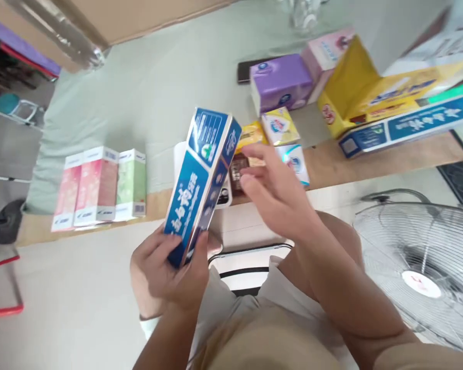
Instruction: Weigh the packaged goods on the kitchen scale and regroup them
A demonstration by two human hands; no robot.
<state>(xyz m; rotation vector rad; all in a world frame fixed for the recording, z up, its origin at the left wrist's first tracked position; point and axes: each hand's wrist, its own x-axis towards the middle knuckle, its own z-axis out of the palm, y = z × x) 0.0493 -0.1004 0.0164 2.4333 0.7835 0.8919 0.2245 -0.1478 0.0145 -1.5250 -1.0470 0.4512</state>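
Observation:
My left hand [170,275] is closed around the lower end of a long blue toothpaste box [200,180], which stands tilted upward in front of me. My right hand [278,192] hovers just right of the box's upper half, fingers loosely curled and apart, holding nothing that I can see. Behind the box, a white object and a dark phone-like thing are partly hidden at the table's edge.
On the table [158,87] stand three pink and green boxes [100,187] at the left. Purple [281,82] and pink tissue packs, small soap boxes [280,126], a yellow carton [355,87] and another blue toothpaste box [405,126] lie at the right. A floor fan [420,262] sits lower right.

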